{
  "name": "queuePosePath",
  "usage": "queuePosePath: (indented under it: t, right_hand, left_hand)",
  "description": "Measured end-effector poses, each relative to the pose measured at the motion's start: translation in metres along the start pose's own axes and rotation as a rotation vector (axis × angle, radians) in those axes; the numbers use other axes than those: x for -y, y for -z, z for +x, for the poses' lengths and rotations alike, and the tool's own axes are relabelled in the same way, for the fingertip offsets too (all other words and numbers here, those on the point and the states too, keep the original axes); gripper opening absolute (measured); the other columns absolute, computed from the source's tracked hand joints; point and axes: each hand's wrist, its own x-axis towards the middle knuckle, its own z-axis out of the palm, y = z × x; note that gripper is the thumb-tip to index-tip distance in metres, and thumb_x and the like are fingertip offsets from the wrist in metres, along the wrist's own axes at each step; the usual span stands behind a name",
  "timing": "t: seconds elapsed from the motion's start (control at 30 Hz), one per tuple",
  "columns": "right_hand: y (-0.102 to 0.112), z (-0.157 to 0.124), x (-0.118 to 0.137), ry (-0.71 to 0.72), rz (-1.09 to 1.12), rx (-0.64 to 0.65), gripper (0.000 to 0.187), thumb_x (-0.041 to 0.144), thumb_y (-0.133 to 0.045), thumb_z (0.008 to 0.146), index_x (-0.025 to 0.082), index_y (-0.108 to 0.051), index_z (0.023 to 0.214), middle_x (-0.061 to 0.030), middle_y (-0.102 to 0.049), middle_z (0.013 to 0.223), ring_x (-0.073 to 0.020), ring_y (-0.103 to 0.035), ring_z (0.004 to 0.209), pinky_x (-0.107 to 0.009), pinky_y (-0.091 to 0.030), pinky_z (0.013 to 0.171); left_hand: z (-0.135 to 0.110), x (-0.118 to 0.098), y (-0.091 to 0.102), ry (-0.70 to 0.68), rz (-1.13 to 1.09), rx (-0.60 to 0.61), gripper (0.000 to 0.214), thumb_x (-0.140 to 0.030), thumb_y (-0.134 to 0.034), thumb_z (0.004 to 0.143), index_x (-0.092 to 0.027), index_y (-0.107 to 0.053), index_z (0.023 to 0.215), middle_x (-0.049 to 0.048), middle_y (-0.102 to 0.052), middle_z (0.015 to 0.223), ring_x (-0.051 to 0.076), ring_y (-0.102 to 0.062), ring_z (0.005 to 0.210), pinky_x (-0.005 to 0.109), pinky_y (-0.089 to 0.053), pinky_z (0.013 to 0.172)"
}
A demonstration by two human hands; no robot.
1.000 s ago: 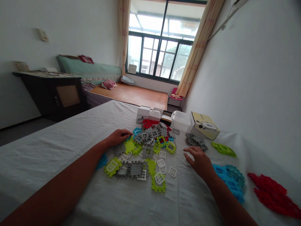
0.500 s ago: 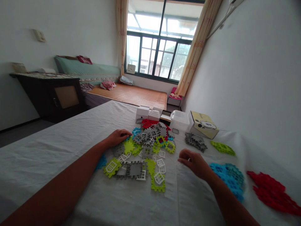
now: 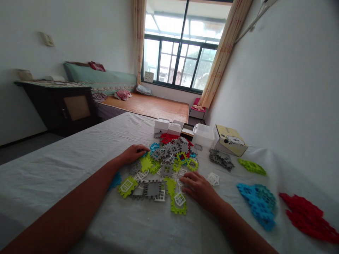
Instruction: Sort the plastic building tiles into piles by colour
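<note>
At the left side of a heap of interlocking plastic building pieces (image 3: 173, 150) rests my left hand (image 3: 135, 153). Its fingers are curled together, with a bit of blue piece at the tips; whether it grips anything is hidden. My right hand (image 3: 197, 186) reaches over the front right of the heap, fingers apart, their tips at white window-frame pieces. Beside those fingertips lies a green square piece (image 3: 178, 207) with a white window frame (image 3: 180, 199) on it. Grey square pieces (image 3: 153, 189) and another green piece (image 3: 127, 187) lie between my hands.
White window frames (image 3: 213, 179) lie right of my right hand. Separate piles of grey (image 3: 221, 159), green (image 3: 251, 166), blue (image 3: 256, 204) and red pieces (image 3: 308, 217) line the right. Behind the heap stand small boxes (image 3: 161, 125), a clear bin (image 3: 203, 134) and a yellow box (image 3: 231, 139).
My right hand has moved left from the bare cloth to the white frames, and its fingers have spread. White frames now lie on the cloth to its right. My left hand stays in place.
</note>
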Motion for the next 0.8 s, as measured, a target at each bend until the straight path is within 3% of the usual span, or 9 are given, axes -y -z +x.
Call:
queuePosePath:
  t: [0.17,0.33,0.47,0.6,0.7,0.8]
  right_hand:
    - [-0.003,0.001,-0.005,-0.026,-0.141,-0.057,0.022,0.03,-0.043,0.088,0.025,-0.062,0.097,-0.0026,-0.064,0.091,-0.0168,-0.056,0.087,-0.03,-0.043,0.08]
    - [0.014,-0.014,-0.037,-0.262,-0.146,-0.211,0.027,0.025,-0.038,0.088,0.022,-0.059,0.105,-0.0057,-0.065,0.095,-0.0175,-0.057,0.089,-0.031,-0.043,0.079]
    - [0.021,-0.026,-0.062,-0.347,-0.207,-0.176,0.026,0.027,-0.043,0.084,0.022,-0.063,0.099,-0.0063,-0.064,0.096,-0.0193,-0.056,0.092,-0.033,-0.044,0.081]
    - [0.012,-0.018,-0.047,-0.252,-0.25,-0.2,0.03,0.027,-0.043,0.085,0.024,-0.058,0.111,-0.0073,-0.061,0.109,-0.0209,-0.051,0.101,-0.037,-0.042,0.086]
    - [0.002,-0.006,-0.025,-0.1,-0.193,-0.1,0.033,0.028,-0.041,0.087,0.028,-0.052,0.118,-0.0043,-0.057,0.118,-0.0201,-0.046,0.109,-0.037,-0.041,0.089]
    - [-0.003,-0.001,-0.016,-0.066,-0.166,-0.032,0.031,0.032,-0.044,0.086,0.028,-0.053,0.115,-0.0026,-0.057,0.118,-0.0203,-0.046,0.11,-0.037,-0.042,0.088]
  left_hand:
    - [0.0,0.0,0.001,-0.01,0.002,0.001,0.035,-0.039,-0.045,0.078,-0.019,-0.066,0.098,0.0021,-0.066,0.099,0.017,-0.059,0.091,0.025,-0.044,0.082]
    - [0.0,0.002,0.0,-0.016,-0.002,0.006,0.035,-0.04,-0.045,0.078,-0.02,-0.066,0.099,0.002,-0.066,0.1,0.017,-0.059,0.091,0.025,-0.044,0.083]
    - [0.0,0.002,0.0,-0.008,-0.009,0.005,0.036,-0.041,-0.045,0.077,-0.02,-0.066,0.098,0.0021,-0.066,0.099,0.018,-0.059,0.09,0.026,-0.044,0.083]
    - [0.0,0.0,0.0,-0.001,-0.018,0.006,0.036,-0.042,-0.045,0.077,-0.02,-0.066,0.098,0.0021,-0.067,0.098,0.018,-0.059,0.09,0.025,-0.044,0.082]
    - [0.0,0.001,0.0,0.008,-0.018,0.004,0.037,-0.043,-0.045,0.077,-0.021,-0.066,0.098,0.0016,-0.067,0.099,0.018,-0.058,0.09,0.026,-0.044,0.082]
    - [0.0,0.002,0.0,0.007,-0.011,0.003,0.037,-0.042,-0.045,0.077,-0.02,-0.066,0.098,0.0017,-0.066,0.099,0.018,-0.058,0.09,0.026,-0.044,0.083]
